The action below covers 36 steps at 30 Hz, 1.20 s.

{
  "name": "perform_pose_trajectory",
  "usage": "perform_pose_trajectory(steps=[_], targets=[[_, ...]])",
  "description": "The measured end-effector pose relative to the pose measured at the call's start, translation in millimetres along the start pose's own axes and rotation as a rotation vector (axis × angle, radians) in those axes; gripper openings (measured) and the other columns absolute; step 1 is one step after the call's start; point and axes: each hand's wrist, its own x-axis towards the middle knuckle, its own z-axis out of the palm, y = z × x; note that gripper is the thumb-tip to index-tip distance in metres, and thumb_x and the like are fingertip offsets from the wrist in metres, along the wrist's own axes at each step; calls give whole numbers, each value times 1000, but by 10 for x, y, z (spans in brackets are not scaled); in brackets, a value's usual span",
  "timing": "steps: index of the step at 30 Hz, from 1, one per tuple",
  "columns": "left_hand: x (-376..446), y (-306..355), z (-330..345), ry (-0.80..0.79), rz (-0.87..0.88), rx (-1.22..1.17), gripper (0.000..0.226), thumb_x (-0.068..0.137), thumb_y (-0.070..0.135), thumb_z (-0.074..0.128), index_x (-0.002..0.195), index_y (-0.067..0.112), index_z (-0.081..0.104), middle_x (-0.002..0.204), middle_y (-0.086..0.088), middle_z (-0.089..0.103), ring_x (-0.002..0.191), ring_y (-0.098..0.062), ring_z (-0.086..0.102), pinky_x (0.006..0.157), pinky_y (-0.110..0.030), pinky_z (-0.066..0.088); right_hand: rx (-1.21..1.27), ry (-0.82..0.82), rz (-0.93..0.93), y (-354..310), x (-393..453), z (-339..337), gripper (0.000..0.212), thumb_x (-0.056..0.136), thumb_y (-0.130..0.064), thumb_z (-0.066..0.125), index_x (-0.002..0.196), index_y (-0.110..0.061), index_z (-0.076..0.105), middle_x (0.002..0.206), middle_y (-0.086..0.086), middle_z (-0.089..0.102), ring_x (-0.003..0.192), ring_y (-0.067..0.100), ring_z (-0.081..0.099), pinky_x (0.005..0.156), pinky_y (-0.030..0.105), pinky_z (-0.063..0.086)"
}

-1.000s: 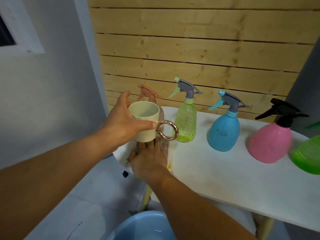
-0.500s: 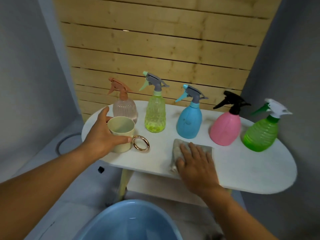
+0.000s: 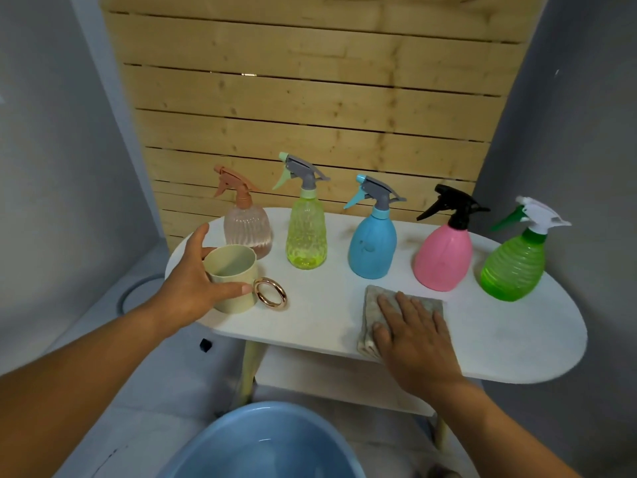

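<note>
A cream mug with a round gold ring handle stands at the left end of the white oval table. My left hand grips the mug's side, thumb across the front and fingers round the back. My right hand lies flat, fingers straight, on a folded grey cloth near the table's front edge.
Several spray bottles line the back of the table: clear pink, yellow-green, blue, pink and green. A blue basin sits on the floor below. A wooden slat wall rises behind.
My right hand slid the cloth from under the mug at the left to the table's middle front. The mug came down onto the table, still in my left hand.
</note>
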Motion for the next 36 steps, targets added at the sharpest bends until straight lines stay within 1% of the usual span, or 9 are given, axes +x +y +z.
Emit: perform_pose_trajectory(steps=[7, 9, 12, 14, 17, 21, 26, 30, 36], targets=[[-114, 132, -4, 68, 67, 74, 149, 41, 64, 97, 157, 51, 4, 166, 3, 20, 148, -10, 24, 117, -41, 32, 15, 15, -49, 65, -14, 6, 86, 84, -59, -8, 161, -30, 17, 169, 1, 14, 156, 25, 10, 126, 48, 2], [-162, 285, 39, 148, 180, 103, 135, 48, 69, 92, 153, 59, 9, 166, 11, 18, 149, -6, 20, 120, -41, 26, 32, -2, -48, 89, -14, -5, 88, 83, -59, -9, 161, -30, 17, 169, 1, 12, 156, 24, 9, 126, 47, 0], [-235, 708, 297, 179, 370, 130, 107, 70, 50, 89, 154, 50, 23, 159, 14, 31, 143, -2, 29, 114, -32, 30, 16, 13, -48, 127, -26, -19, 81, 88, -58, 1, 159, -27, 26, 166, 5, 23, 153, 29, 22, 124, 51, 10], [-254, 1062, 651, 85, 422, 142, 96, 76, 42, 87, 154, 42, 32, 152, 15, 43, 137, 0, 37, 110, -31, 37, 0, 65, -59, 233, -39, 2, 66, 96, -50, 25, 147, -19, 51, 151, 14, 49, 137, 37, 49, 113, 59, 33], [-285, 1474, 1260, -125, 473, 91, 84, 77, 34, 88, 148, 38, 43, 137, 12, 56, 129, -4, 51, 113, -38, 44, 1, 106, -73, 444, -57, 54, 54, 97, -42, 42, 138, -14, 62, 138, 18, 61, 123, 40, 61, 101, 59, 48], [-413, 2011, 2009, -322, 580, 81, 79, 78, 26, 89, 146, 31, 48, 131, 7, 59, 121, -6, 56, 109, -33, 47, -16, 175, -73, 871, -109, 40, 54, 97, -41, 42, 142, -16, 59, 141, 15, 60, 126, 38, 59, 102, 56, 48], [-195, 2744, 2559, -314, 814, 244, 80, 82, 26, 86, 151, 26, 46, 147, 3, 55, 133, -14, 50, 111, -32, 41, -25, 137, -130, 1162, -121, 112, 55, 106, -40, 23, 150, -17, 47, 154, 10, 46, 142, 37, 42, 113, 57, 29], [141, 3187, 2909, -352, 867, 516, 89, 82, 34, 86, 157, 21, 39, 158, -5, 46, 146, -25, 39, 116, -34, 35, 60, 236, -140, 1377, -115, -10, 49, 98, -37, 42, 139, -18, 59, 141, 11, 59, 127, 35, 57, 104, 55, 45], [428, 3298, 3170, -431, 773, 828, 77, 91, 40, 75, 157, 22, 38, 156, -5, 47, 140, -29, 46, 110, -41, 42, 10, 282, -117, 1739, -177, -54, 53, 93, -39, 39, 133, -15, 64, 135, 14, 62, 121, 36, 62, 99, 55, 50]])
